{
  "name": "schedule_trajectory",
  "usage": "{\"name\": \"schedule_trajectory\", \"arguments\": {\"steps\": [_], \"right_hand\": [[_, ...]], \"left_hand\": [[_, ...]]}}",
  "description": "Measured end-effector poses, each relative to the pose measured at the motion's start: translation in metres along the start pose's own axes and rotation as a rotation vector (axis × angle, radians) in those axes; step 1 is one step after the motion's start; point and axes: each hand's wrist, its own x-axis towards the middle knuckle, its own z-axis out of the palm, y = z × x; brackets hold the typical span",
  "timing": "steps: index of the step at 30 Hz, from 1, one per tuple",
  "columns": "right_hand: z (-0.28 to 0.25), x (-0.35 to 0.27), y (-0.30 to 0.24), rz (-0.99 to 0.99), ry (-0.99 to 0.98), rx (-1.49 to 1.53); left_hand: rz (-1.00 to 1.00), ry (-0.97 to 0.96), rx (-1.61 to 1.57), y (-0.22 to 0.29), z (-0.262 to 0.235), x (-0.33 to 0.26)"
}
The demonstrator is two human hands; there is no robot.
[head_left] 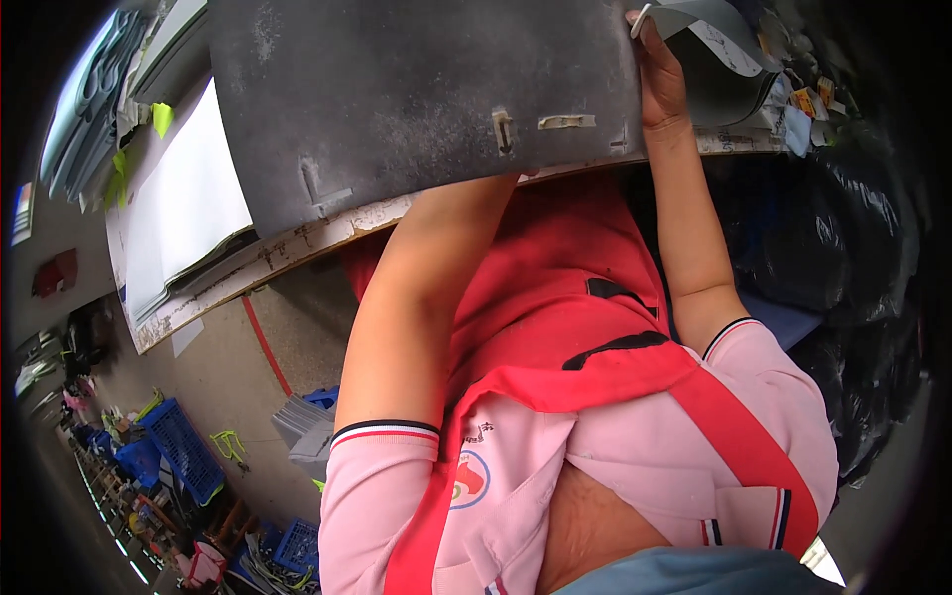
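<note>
A large dark grey board (397, 94), scuffed and with small taped pieces near its front edge, lies across the top of the view. Along the board's right edge is my right hand (661, 81), its fingers closed by a slim white piece (641, 20) whose kind I cannot make out. Beside that hand curls a grey sheet (709, 74). My left forearm (421, 268) reaches up to the board's front edge and passes beneath it. The board hides my left hand, so its fingers do not show.
The worn table edge (297, 243) runs below the board. White sheets (188, 198) lie at the left, near a stack of grey-blue sheets (94, 104). Black plastic bags (833, 228) fill the right side. Blue crates (183, 451) stand on the floor at lower left.
</note>
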Motion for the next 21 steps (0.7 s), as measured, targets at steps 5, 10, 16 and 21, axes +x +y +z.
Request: {"name": "schedule_trajectory", "arguments": {"steps": [5,10,16,21], "right_hand": [[-0.018,-0.013,-0.015,0.054,-0.074,0.011],[-0.052,-0.009,-0.049,0.065,-0.070,-0.041],[-0.053,-0.002,-0.040,0.137,-0.099,0.024],[-0.052,0.018,-0.021,0.161,-0.057,-0.052]], "left_hand": [[-0.330,0.136,0.087,-0.056,-0.132,0.007],[-0.624,0.358,0.098,-0.089,-0.262,0.010],[-0.958,0.841,0.519,-0.123,-0.501,-0.090],[-1.286,0.750,0.939,-0.107,-0.616,-0.242]]}}
